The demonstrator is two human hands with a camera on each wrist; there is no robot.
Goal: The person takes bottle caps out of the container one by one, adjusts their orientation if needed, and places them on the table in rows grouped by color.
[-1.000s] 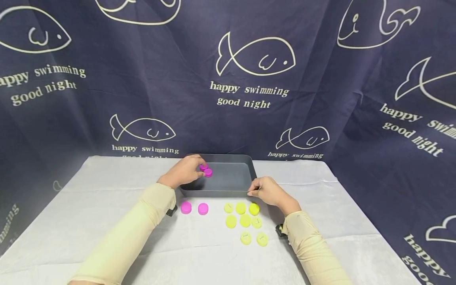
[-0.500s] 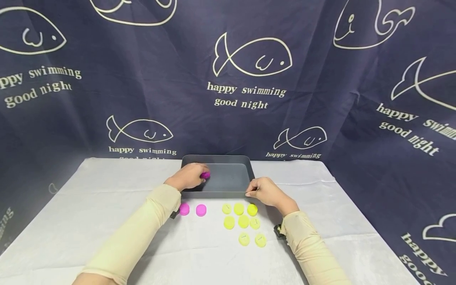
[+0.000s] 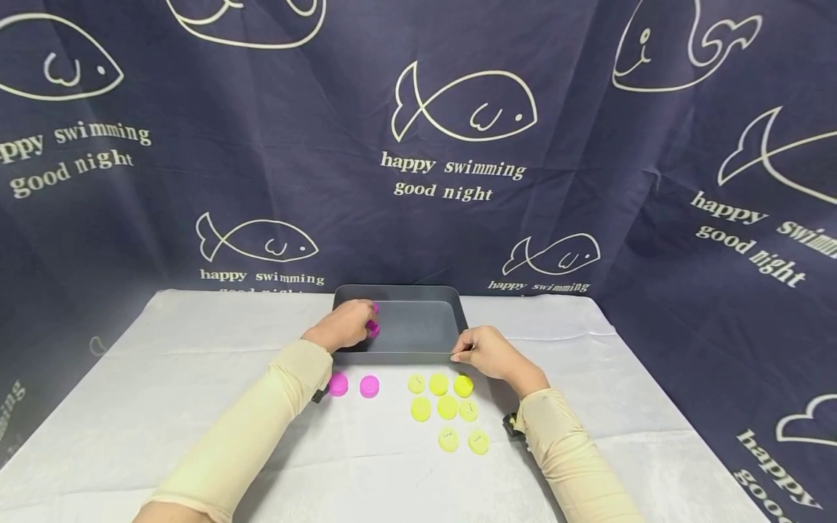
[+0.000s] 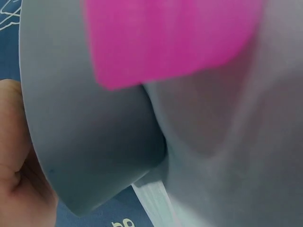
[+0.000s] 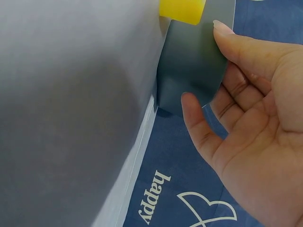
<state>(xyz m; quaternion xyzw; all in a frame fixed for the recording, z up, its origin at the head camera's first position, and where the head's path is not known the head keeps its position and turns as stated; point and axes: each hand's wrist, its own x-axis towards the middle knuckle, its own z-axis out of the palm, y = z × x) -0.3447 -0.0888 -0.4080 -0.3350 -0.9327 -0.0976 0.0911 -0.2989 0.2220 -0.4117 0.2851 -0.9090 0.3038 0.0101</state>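
A dark grey tray stands at the back middle of the white-covered table. My left hand reaches into the tray's left part, its fingers curled round pink caps that they largely hide. In the left wrist view a pink cap fills the top, above the tray wall. My right hand rests with relaxed fingers against the tray's front right corner and holds nothing.
Two pink caps lie on the cloth just in front of the tray. Several yellow caps are grouped to their right, one yellow cap close to my right hand. A dark fish-print curtain hangs behind.
My left hand has drawn back and down toward the tray's near left side with the pink caps, which its fingers now cover more. The right hand has stayed at the corner.
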